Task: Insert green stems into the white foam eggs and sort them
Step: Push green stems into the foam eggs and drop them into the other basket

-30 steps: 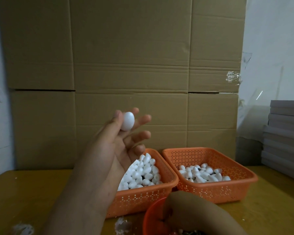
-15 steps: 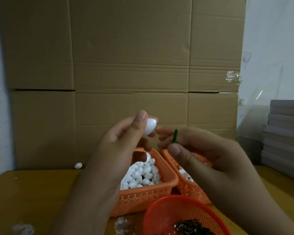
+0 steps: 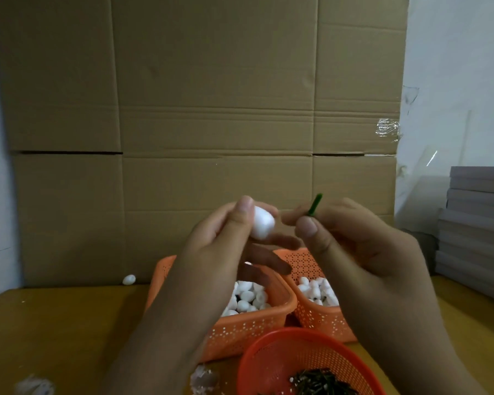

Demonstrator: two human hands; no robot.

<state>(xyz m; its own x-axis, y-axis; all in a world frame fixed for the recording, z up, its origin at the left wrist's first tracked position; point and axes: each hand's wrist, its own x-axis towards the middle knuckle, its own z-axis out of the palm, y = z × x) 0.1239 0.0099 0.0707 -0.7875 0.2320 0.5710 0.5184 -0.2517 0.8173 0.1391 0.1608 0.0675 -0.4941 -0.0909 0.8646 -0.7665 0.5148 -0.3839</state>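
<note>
Nearest, a round red basket (image 3: 268, 363) is holding dark green stems. Behind it, two orange baskets (image 3: 248, 329) are sitting side by side, both holding white foam eggs.

Above them, the left hand (image 3: 211, 252) is pinching a foam egg (image 3: 262, 223) between thumb and fingertips. The right hand (image 3: 362, 246) is pinching a green stem (image 3: 313, 205), tilted, just beside the egg and not touching it.

Judgement: the egg is probably light and dents easily, so hold its sides gently; the stem looks thin, so grip it low. A stray egg (image 3: 129, 279) is lying by the cardboard (image 3: 211, 81).

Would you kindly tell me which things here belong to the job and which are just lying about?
Job: foam egg in left hand; green stem in right hand; two egg baskets; stem basket.
Lying about: stray egg; cardboard boxes; grey stack.
</note>
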